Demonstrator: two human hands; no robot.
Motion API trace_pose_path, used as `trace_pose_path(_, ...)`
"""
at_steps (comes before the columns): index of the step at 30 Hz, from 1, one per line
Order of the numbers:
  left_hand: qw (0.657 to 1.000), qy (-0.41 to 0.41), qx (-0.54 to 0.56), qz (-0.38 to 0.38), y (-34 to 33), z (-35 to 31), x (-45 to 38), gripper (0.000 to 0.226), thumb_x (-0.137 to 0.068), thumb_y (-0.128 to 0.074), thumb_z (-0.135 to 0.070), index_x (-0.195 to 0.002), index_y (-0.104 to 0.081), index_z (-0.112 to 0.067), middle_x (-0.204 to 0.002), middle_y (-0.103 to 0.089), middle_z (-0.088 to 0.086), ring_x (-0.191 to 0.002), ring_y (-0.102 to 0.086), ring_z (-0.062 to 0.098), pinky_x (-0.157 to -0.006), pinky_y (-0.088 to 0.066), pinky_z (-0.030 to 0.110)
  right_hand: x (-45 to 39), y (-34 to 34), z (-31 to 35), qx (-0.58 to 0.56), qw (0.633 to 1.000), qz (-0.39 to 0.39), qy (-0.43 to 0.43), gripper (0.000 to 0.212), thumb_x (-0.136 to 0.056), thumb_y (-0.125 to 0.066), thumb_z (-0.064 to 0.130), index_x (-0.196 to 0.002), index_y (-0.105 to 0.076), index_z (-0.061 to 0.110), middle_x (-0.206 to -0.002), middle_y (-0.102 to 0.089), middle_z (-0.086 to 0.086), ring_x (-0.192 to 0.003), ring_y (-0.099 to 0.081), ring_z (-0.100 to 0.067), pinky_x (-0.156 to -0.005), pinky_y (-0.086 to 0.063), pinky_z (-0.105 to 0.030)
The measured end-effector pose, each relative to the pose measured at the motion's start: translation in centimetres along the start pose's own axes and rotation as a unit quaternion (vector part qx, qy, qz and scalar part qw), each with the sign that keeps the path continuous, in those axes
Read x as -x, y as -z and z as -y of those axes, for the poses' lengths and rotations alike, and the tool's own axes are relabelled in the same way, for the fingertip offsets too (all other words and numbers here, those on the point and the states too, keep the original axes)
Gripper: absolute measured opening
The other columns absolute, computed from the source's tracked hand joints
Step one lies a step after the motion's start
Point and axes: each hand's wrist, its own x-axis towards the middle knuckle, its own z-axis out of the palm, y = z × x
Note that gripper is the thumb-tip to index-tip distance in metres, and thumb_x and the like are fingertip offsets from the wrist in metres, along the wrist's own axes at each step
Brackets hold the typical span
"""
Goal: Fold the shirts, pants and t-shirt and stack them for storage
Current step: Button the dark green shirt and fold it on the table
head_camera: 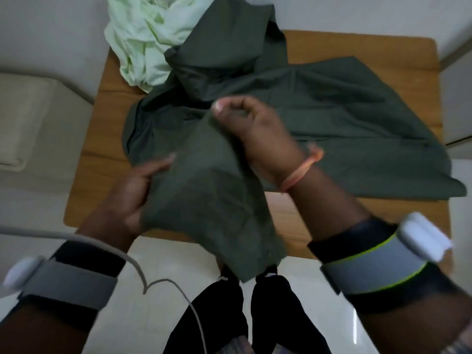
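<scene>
A dark green garment [332,118] lies spread and rumpled over the wooden table [408,49], one part hanging past the near edge. My left hand [132,192] grips the hanging part from its left side. My right hand [252,123] pinches a fold of the same cloth higher up, thumb on top. A crumpled pale green garment [143,37] sits at the table's far left corner, partly under the dark one.
A beige cushioned seat [30,118] stands left of the table. White tiled floor [166,256] and my dark-clad legs [229,315] are below. A white cable [143,277] trails from my left wrist band. Walls close in behind the table.
</scene>
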Motion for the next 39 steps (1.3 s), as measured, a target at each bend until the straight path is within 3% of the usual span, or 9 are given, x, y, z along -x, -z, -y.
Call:
trace_pose_path(3, 0.974, -0.082, 0.211, 0.029, -0.6, 0.8, -2.3, 0.044, -0.104, -0.047, -0.027, -0.097, -0.083, -0.003, -0.106, -0.079, 0.016, -0.094, -0.078, 0.028, -0.078, -0.064, 0.041, -1.4, 3.5, 1.1, -0.105, 0.989, 0.09, -0.046, 0.05, -0.09, -0.074, 0.034, -0.127, -0.058, 0.004, -0.119, -0.069, -0.011, -0.112, -0.066, -0.022, -0.103, -0.051, -0.036)
trace_pose_path(6, 0.949, -0.093, 0.294, -0.062, 0.4, 2.9, -4.4, 0.044, -0.106, -0.046, -0.039, -0.123, -0.071, -0.007, -0.127, -0.072, 0.018, -0.111, -0.073, 0.035, -0.1, -0.054, 0.048, 1.0, 7.2, -3.0, 0.103, 0.973, 0.158, -0.13, 0.047, -0.084, -0.078, 0.032, -0.125, -0.062, 0.016, -0.121, -0.073, 0.007, -0.113, -0.069, -0.01, -0.098, -0.055, -0.03)
trace_pose_path(9, 0.941, -0.097, 0.315, -0.08, 0.9, 3.9, -6.6, 0.032, -0.101, -0.056, -0.044, -0.103, -0.065, -0.013, -0.102, -0.075, 0.012, -0.096, -0.074, 0.027, -0.097, -0.053, 0.039, 3.9, 10.6, -8.3, 0.278, 0.933, 0.132, -0.187, 0.041, -0.077, -0.088, 0.029, -0.113, -0.071, 0.019, -0.112, -0.076, 0.005, -0.105, -0.071, -0.013, -0.096, -0.057, -0.041)
trace_pose_path(13, 0.96, -0.104, 0.254, -0.055, 0.7, 2.7, -7.2, 0.064, -0.093, -0.059, -0.058, -0.139, -0.062, -0.013, -0.135, -0.069, 0.013, -0.12, -0.069, 0.031, -0.103, -0.051, 0.048, 4.7, 10.8, -11.2, 0.564, 0.818, 0.086, -0.072, 0.032, -0.074, -0.076, 0.057, -0.085, -0.066, 0.028, -0.099, -0.065, 0.003, -0.102, -0.057, -0.023, -0.098, -0.042, -0.041)
trace_pose_path(18, 0.983, -0.094, 0.131, -0.087, -0.4, -0.3, -9.1, 0.035, -0.101, -0.054, -0.027, -0.127, -0.072, -0.014, -0.125, -0.074, 0.008, -0.108, -0.075, 0.027, -0.097, -0.054, 0.045, 5.5, 11.5, -7.4, 0.355, 0.929, 0.086, -0.058, 0.03, -0.097, -0.056, 0.042, -0.117, -0.066, 0.023, -0.119, -0.067, 0.006, -0.115, -0.06, -0.015, -0.1, -0.046, -0.037)
trace_pose_path(23, 0.958, -0.137, 0.248, -0.04, 1.2, -0.3, -9.7, 0.053, -0.095, -0.053, -0.02, -0.148, -0.054, -0.014, -0.144, -0.063, 0.012, -0.131, -0.062, 0.033, -0.112, -0.042, 0.052, 6.2, 18.0, 2.1, 0.308, 0.945, 0.033, -0.108, 0.031, -0.087, -0.067, 0.046, -0.1, -0.063, 0.018, -0.077, -0.073, -0.007, -0.069, -0.067, -0.015, -0.062, -0.051, -0.031)
trace_pose_path(29, 0.942, -0.128, 0.308, -0.044, 1.1, 3.4, -11.0, 0.072, -0.093, -0.062, -0.054, -0.15, -0.049, -0.011, -0.147, -0.058, 0.02, -0.134, -0.057, 0.041, -0.114, -0.038, 0.059, 1.8, 27.0, 8.3, 0.531, 0.831, 0.014, -0.165, 0.033, -0.069, -0.086, 0.048, -0.093, -0.074, 0.028, -0.09, -0.076, 0.0, -0.088, -0.072, -0.02, -0.083, -0.057, -0.04)
trace_pose_path(35, 0.951, -0.093, 0.2, -0.216, -0.6, 1.5, -14.0, 0.043, -0.091, -0.071, -0.014, -0.134, -0.063, -0.014, -0.117, -0.076, 0.011, -0.103, -0.075, 0.026, -0.092, -0.062, 0.042, -3.4, 29.1, 1.4, 0.708, 0.689, -0.009, -0.154, 0.057, -0.082, -0.071, 0.062, -0.12, -0.061, 0.021, -0.117, -0.066, -0.01, -0.112, -0.061, -0.034, -0.093, -0.045, -0.042)
trace_pose_path(39, 0.923, -0.079, 0.258, -0.274, -0.1, 1.9, -13.8, 0.026, -0.106, -0.053, -0.02, -0.13, -0.061, -0.012, -0.113, -0.07, 0.008, -0.103, -0.067, 0.024, -0.11, -0.049, 0.042, -0.5, 30.6, -1.8, 0.683, 0.706, -0.163, -0.092, 0.074, -0.075, -0.067, 0.076, -0.125, -0.062, 0.023, -0.114, -0.07, -0.013, -0.112, -0.062, -0.035, -0.104, -0.035, -0.047)
